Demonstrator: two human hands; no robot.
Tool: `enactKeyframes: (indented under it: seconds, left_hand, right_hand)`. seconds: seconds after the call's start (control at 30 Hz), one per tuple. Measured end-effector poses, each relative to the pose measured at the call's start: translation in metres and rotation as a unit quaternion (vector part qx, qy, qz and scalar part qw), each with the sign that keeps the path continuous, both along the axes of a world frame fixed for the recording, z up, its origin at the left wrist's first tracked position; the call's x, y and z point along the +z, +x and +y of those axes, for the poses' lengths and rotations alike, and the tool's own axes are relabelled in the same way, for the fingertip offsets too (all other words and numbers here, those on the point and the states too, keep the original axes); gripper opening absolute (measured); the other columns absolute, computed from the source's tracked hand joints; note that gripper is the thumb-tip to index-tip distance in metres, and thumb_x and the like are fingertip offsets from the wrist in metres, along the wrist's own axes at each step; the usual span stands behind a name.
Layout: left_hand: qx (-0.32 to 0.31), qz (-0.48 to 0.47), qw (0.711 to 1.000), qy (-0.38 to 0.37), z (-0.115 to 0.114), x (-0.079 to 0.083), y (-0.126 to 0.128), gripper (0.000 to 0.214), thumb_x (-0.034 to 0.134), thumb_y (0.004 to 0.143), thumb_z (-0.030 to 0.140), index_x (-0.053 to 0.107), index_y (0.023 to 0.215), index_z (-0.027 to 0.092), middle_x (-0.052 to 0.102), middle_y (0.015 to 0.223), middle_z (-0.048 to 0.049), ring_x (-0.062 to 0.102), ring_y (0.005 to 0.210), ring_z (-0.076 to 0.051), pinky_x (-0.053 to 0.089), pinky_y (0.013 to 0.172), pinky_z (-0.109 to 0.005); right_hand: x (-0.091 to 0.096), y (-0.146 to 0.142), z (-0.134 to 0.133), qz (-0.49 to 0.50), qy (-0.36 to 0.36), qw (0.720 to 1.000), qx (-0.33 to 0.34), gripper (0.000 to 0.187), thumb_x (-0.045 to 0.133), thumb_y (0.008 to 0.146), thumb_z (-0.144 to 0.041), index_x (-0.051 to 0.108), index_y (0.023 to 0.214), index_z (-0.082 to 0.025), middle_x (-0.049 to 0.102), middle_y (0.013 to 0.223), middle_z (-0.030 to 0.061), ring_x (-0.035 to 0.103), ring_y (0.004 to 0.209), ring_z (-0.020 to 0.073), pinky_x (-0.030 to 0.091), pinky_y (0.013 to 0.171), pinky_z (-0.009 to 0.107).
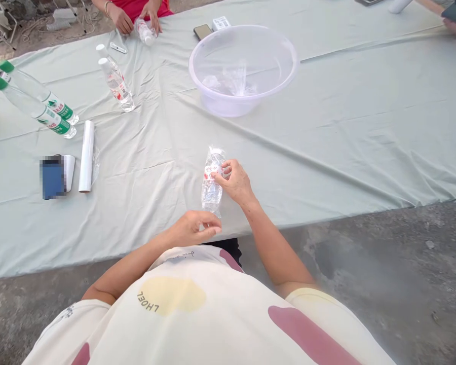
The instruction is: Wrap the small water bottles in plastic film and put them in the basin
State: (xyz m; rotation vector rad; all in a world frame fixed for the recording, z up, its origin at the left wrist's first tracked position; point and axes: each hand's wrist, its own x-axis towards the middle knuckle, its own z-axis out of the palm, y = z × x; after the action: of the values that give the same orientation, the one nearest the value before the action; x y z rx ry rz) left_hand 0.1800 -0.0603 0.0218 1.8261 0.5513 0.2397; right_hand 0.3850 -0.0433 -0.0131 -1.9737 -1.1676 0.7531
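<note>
A small clear water bottle (212,187) with a white and red label lies in front of me, wrapped in crinkled plastic film. My right hand (236,181) grips it from the right side, thumb across the label and fingers at its edge. Close to the near end of the wrapped bottle is my left hand (195,228), its fingers bent and the thumb a little apart from them. Loose film bunches beside those fingertips; I see nothing held between them. To the left lies a white roll of plastic film (86,157).
A lilac plastic basin (231,105) with film-wrapped things inside stands beyond the bottle. Green-capped bottles (55,119) and white-capped bottles (118,88) are at left, near a blurred blue object (53,178). Across the pale tablecloth (345,152), another person's hands (121,19) handle a bottle (145,33).
</note>
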Motion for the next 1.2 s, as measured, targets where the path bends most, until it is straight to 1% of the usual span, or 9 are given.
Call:
enactKeyframes:
  seconds: [0.07,0.13,0.27,0.47,0.67,0.8,0.9,1.1,1.2]
  left_hand:
    - [0.212,0.012,0.977,-0.031,0.015,0.004,-0.006,0.014,0.056,0.091,0.031,0.063,0.085,0.020,0.068,0.084,-0.0016,0.066,0.081,-0.015,0.053,0.078,-0.029]
    - [0.319,0.018,0.942,-0.104,0.029,0.003,-0.006,0.012,0.059,0.088,0.032,0.060,0.087,0.020,0.066,0.088,-0.0023,0.067,0.084,-0.017,0.055,0.076,-0.030]
    - [0.290,0.029,0.919,-0.264,0.035,-0.004,0.003,0.032,0.070,0.083,0.036,0.059,0.109,0.021,0.065,0.108,-0.0086,0.067,0.101,-0.024,0.060,0.071,-0.032]
    - [0.274,0.028,0.884,-0.378,0.025,-0.005,0.011,0.048,0.075,0.082,0.036,0.058,0.124,0.022,0.061,0.120,-0.0134,0.063,0.110,-0.029,0.063,0.070,-0.040]
    - [0.376,-0.123,0.782,-0.481,0.031,-0.006,0.013,0.019,0.068,0.086,0.032,0.067,0.100,0.019,0.063,0.104,-0.0078,0.064,0.094,-0.021,0.060,0.085,-0.049]
    - [0.496,-0.202,0.694,-0.481,0.045,-0.018,0.019,0.016,0.065,0.089,0.032,0.061,0.083,0.017,0.065,0.093,-0.0050,0.064,0.081,-0.018,0.058,0.077,-0.040]
    - [0.523,-0.265,0.644,-0.491,0.061,-0.029,0.017,0.017,0.067,0.087,0.030,0.059,0.080,0.017,0.066,0.084,-0.0031,0.064,0.074,-0.016,0.053,0.069,-0.031]
    - [0.504,-0.353,0.626,-0.479,0.083,-0.033,-0.001,0.020,0.062,0.072,0.005,0.048,0.067,0.019,0.056,0.066,0.0042,0.060,0.066,-0.011,0.051,0.072,-0.026]
    - [0.506,-0.365,0.647,-0.438,0.089,-0.029,-0.009,0.030,0.063,0.072,0.008,0.038,0.062,0.020,0.045,0.060,0.0063,0.053,0.062,-0.009,0.050,0.071,-0.025]
  right_hand:
    - [-0.002,0.007,-0.008,0.082,-0.021,0.996,-0.031,0.048,0.066,0.078,-0.051,0.053,0.117,-0.024,0.064,0.104,0.0045,0.063,0.085,0.0197,0.053,0.072,0.036]
    - [-0.004,0.012,-0.014,0.154,-0.031,0.986,-0.057,0.057,0.066,0.078,-0.047,0.049,0.128,-0.025,0.066,0.106,0.0047,0.065,0.085,0.0198,0.056,0.070,0.036]
    - [-0.009,0.014,-0.017,0.214,-0.006,0.972,-0.094,0.072,0.072,0.073,-0.040,0.044,0.137,-0.024,0.069,0.098,0.0019,0.067,0.087,0.0195,0.059,0.074,0.036]
    - [-0.018,0.009,-0.013,0.291,0.057,0.947,-0.126,0.079,0.074,0.071,-0.041,0.042,0.141,-0.024,0.069,0.092,0.0017,0.067,0.094,0.0215,0.060,0.074,0.037]
    - [-0.006,-0.017,-0.002,0.298,0.139,0.934,-0.135,0.080,0.072,0.071,-0.035,0.039,0.142,-0.026,0.066,0.105,0.0037,0.067,0.092,0.0190,0.060,0.071,0.032]
    - [-0.005,-0.053,0.003,0.293,0.228,0.923,-0.104,0.080,0.073,0.070,-0.033,0.038,0.141,-0.032,0.058,0.104,0.0012,0.066,0.090,0.0172,0.060,0.068,0.030]
    - [-0.008,-0.076,0.000,0.303,0.269,0.911,-0.069,0.075,0.073,0.072,-0.034,0.040,0.140,-0.033,0.055,0.101,0.0008,0.065,0.100,0.0188,0.060,0.069,0.028]
    - [0.000,-0.084,-0.002,0.353,0.246,0.903,0.017,0.066,0.079,0.074,-0.035,0.044,0.130,-0.031,0.060,0.105,0.0017,0.066,0.107,0.0204,0.060,0.081,0.033]
    - [0.011,-0.076,0.000,0.330,0.244,0.911,0.027,0.064,0.079,0.075,-0.038,0.042,0.127,-0.032,0.064,0.099,-0.0001,0.069,0.101,0.0195,0.059,0.086,0.037]
